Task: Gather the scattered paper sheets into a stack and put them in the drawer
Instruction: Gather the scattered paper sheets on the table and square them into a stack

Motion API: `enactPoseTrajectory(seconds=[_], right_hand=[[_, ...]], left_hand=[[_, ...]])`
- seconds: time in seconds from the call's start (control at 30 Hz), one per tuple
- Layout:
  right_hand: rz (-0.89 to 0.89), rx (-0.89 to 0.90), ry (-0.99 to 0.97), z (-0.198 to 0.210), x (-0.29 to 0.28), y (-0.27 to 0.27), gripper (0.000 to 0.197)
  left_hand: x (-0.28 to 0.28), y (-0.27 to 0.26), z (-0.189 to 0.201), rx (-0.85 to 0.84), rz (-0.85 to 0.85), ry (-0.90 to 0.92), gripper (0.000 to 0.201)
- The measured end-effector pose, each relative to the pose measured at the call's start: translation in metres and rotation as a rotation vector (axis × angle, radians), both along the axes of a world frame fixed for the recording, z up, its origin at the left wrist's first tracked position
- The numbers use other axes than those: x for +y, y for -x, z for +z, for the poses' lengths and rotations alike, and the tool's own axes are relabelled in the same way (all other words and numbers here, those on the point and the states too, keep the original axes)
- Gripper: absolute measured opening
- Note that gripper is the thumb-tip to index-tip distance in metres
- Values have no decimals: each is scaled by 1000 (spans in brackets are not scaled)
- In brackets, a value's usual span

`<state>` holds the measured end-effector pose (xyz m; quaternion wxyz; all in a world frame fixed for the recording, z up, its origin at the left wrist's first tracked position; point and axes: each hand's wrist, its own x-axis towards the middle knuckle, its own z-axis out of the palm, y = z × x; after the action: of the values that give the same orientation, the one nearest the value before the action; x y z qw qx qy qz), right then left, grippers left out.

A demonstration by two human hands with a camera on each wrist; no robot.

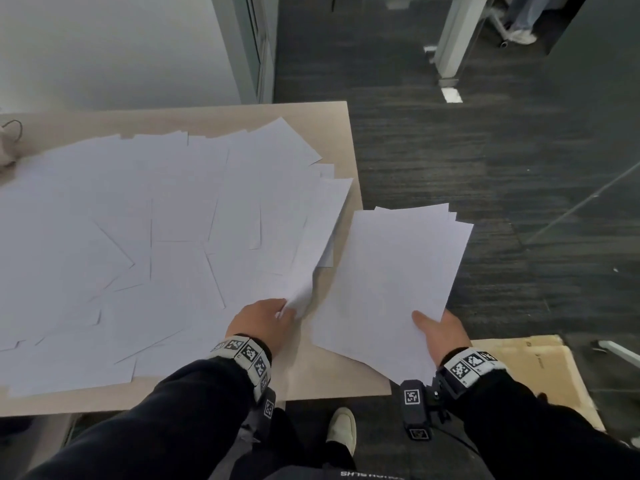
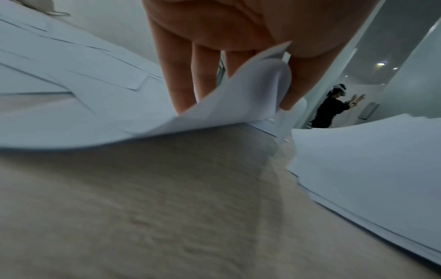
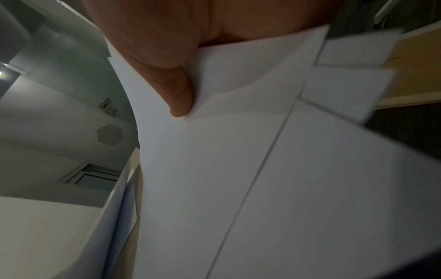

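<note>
Many loose paper sheets (image 1: 138, 220) cover the table (image 1: 332, 386); from the head, the left hand (image 1: 265, 320) pinches one sheet (image 1: 311, 244) near the front edge. Left wrist: its corner curls between fingers (image 2: 181, 79). Right wrist: the right hand (image 3: 167, 47) grips the gathered stack (image 3: 262, 169) past the table's right edge.

Gathered stack (image 1: 391, 282) hides the right hand's (image 1: 441, 336) fingers underneath it.
</note>
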<state>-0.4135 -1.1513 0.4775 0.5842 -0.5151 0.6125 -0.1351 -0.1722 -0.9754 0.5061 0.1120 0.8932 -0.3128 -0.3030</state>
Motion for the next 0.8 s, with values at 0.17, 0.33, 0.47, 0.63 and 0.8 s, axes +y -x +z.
enactPoseTrajectory(seconds=[0.17,0.33,0.47,0.63,0.8], right_hand=[[50,-20,-28,-4,3,-5,15],[82,-6,-90,-14,5,-1,23],[88,-13,-125,-17,7,5,21],[94,-25,-152,-17,10,7,18],[73,-32,-174,-19,10,5,17]], left_hand=[[3,26,-5,60,-193,53,33],[2,45,-17,123,-420,56,66],[3,39,-29,-75,-417,-74,81],[15,39,-47,-136,-552,-238,91],[19,51,-51,-147,-677,-199,89]])
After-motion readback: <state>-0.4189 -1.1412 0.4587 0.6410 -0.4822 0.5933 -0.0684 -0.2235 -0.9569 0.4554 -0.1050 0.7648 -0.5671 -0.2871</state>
